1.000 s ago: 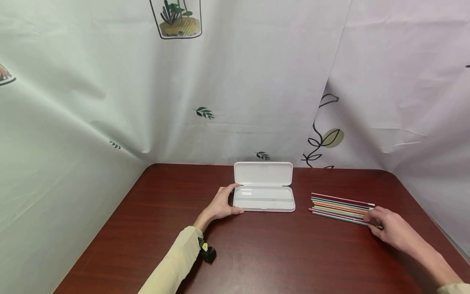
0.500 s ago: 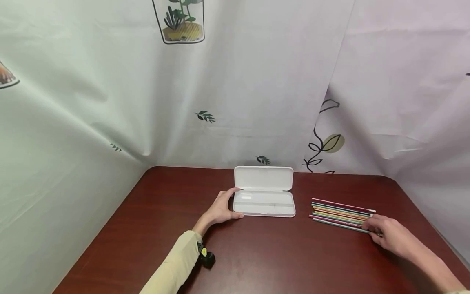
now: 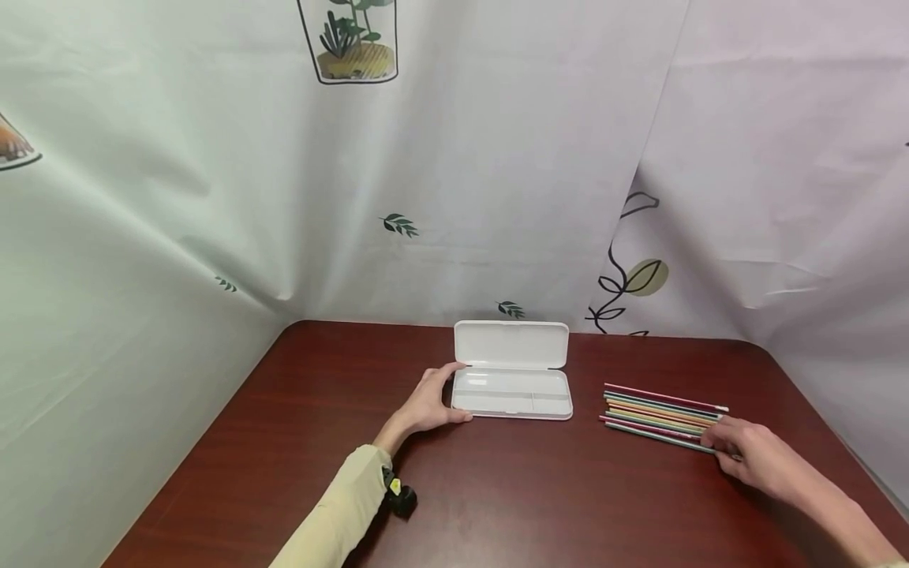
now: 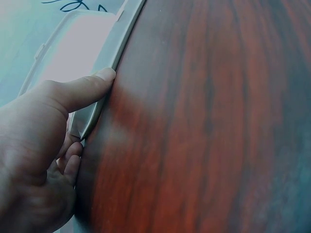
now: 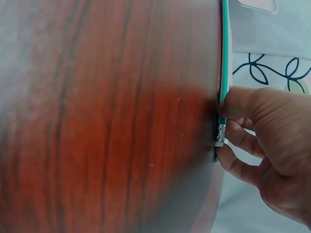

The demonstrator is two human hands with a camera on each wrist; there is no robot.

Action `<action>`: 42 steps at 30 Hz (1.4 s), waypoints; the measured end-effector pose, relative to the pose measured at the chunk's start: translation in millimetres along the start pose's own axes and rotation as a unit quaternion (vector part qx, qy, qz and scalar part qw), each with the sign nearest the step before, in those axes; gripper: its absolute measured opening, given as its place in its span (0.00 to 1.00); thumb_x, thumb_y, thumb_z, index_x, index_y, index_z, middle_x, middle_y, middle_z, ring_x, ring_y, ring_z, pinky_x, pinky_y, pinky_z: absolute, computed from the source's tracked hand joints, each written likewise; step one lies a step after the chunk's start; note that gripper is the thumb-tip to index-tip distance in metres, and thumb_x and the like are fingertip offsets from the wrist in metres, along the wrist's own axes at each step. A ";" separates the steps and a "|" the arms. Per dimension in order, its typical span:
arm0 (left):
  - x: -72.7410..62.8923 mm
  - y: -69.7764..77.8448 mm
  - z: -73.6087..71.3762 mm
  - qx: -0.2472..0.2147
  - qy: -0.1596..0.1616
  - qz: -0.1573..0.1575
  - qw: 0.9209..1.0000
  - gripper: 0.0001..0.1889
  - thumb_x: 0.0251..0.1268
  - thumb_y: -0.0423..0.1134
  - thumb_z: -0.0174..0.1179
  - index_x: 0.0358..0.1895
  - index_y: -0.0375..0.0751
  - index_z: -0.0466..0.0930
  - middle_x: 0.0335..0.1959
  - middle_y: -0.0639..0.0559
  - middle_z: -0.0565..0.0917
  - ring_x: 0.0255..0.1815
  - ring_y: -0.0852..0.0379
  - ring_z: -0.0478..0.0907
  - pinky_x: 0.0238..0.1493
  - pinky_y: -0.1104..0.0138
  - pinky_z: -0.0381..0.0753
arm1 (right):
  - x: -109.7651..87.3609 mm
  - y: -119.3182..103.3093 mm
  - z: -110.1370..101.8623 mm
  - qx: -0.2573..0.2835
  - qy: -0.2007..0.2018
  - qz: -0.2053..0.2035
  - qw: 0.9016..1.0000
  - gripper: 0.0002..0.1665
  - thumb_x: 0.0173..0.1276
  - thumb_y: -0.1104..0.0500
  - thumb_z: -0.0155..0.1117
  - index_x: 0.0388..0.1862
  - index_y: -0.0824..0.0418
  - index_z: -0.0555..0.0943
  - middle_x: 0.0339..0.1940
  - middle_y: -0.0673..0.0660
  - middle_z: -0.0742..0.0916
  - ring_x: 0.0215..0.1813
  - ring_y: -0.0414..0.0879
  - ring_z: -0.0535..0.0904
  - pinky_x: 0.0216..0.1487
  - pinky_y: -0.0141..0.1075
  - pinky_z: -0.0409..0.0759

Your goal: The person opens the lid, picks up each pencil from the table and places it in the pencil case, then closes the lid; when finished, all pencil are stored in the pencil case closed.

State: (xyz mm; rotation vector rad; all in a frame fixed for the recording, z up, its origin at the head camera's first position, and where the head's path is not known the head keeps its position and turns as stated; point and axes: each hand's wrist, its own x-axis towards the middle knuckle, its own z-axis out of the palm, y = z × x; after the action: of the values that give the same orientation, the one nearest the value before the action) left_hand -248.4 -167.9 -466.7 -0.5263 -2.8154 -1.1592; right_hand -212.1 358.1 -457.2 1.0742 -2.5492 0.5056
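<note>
A white pencil case (image 3: 511, 406) lies with its lid (image 3: 511, 345) raised, its divided tray showing. My left hand (image 3: 426, 402) grips the case's left end, thumb along the front edge and fingers behind the corner. In the left wrist view the thumb (image 4: 87, 90) presses on the case's rim. To the right of the case, several coloured pencils (image 3: 656, 409) lie side by side. My right hand (image 3: 756, 454) pinches the nearest one, a green pencil (image 5: 224, 58), close to its metal-banded end. Its fingers partly cover the ends of the neighbouring pencils in the head view.
The dark red wooden table (image 3: 525, 489) has rounded far corners. A pale printed curtain (image 3: 461, 197) hangs right behind its back edge and along both sides. A small black device (image 3: 402, 501) is strapped at the left wrist.
The head view has tilted slightly. My right hand has shifted a little toward the front edge, swinging the green pencil's right end slightly away from the row. The left hand stays on the case.
</note>
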 end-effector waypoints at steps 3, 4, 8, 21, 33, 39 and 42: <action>0.1 0.0 -0.3 0.000 0.001 -0.001 1.000 0.46 0.45 0.41 0.80 0.72 0.43 0.67 0.61 0.41 0.74 0.63 0.44 0.66 0.62 0.50 0.68 | 2.8 -1.3 -1.0 0.001 0.005 -0.004 1.000 0.26 0.40 0.78 0.75 0.32 0.50 0.80 0.30 0.34 0.75 0.28 0.29 0.65 0.24 0.30 0.66; 0.1 0.1 -0.4 0.000 0.000 -0.002 1.000 0.46 0.45 0.41 0.80 0.72 0.43 0.67 0.61 0.41 0.74 0.63 0.44 0.66 0.62 0.50 0.68 | 4.2 -1.7 -1.4 0.002 0.008 -0.007 1.000 0.26 0.40 0.78 0.75 0.32 0.50 0.80 0.30 0.35 0.75 0.28 0.29 0.66 0.24 0.29 0.66; 0.0 -0.4 -0.4 0.004 0.001 -0.001 1.000 0.46 0.45 0.41 0.80 0.72 0.43 0.67 0.61 0.41 0.74 0.63 0.44 0.66 0.62 0.50 0.68 | 11.1 -3.8 -2.5 0.004 0.020 -0.014 1.000 0.26 0.39 0.78 0.75 0.32 0.52 0.81 0.30 0.36 0.77 0.28 0.29 0.68 0.25 0.27 0.66; -0.9 -2.1 1.2 0.006 0.001 -0.008 1.000 0.47 0.45 0.41 0.81 0.71 0.44 0.67 0.61 0.39 0.73 0.63 0.44 0.66 0.62 0.51 0.68 | 35.5 -10.7 -1.9 0.020 0.039 -0.043 0.998 0.27 0.38 0.78 0.75 0.32 0.51 0.80 0.30 0.36 0.75 0.29 0.31 0.67 0.28 0.23 0.62; -1.7 -1.5 0.7 0.005 -0.004 -0.003 1.000 0.46 0.45 0.41 0.81 0.71 0.43 0.67 0.61 0.39 0.73 0.63 0.43 0.66 0.62 0.50 0.68 | 66.9 -23.8 2.4 0.022 0.032 -0.049 0.998 0.24 0.39 0.77 0.72 0.30 0.52 0.80 0.29 0.36 0.74 0.29 0.32 0.68 0.28 0.23 0.64; 0.2 -2.3 0.9 0.010 -0.005 -0.004 1.000 0.46 0.46 0.41 0.80 0.72 0.43 0.67 0.62 0.40 0.73 0.64 0.44 0.66 0.62 0.50 0.68 | 84.1 -31.1 5.5 0.027 0.029 -0.055 0.998 0.21 0.41 0.76 0.70 0.31 0.53 0.81 0.29 0.37 0.74 0.29 0.32 0.69 0.29 0.23 0.65; 0.9 -2.2 0.7 0.007 -0.004 -0.004 1.000 0.46 0.46 0.42 0.80 0.72 0.43 0.67 0.62 0.41 0.73 0.64 0.45 0.66 0.62 0.50 0.68 | 91.8 -34.1 6.3 0.031 0.028 -0.056 0.998 0.20 0.42 0.76 0.69 0.31 0.55 0.82 0.29 0.38 0.75 0.29 0.32 0.69 0.29 0.25 0.66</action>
State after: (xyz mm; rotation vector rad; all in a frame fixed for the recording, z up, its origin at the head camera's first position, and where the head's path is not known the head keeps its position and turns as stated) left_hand -249.9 -168.6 -468.6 -0.5213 -2.8330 -1.1393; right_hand -248.9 276.5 -417.0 1.1982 -2.4240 0.5795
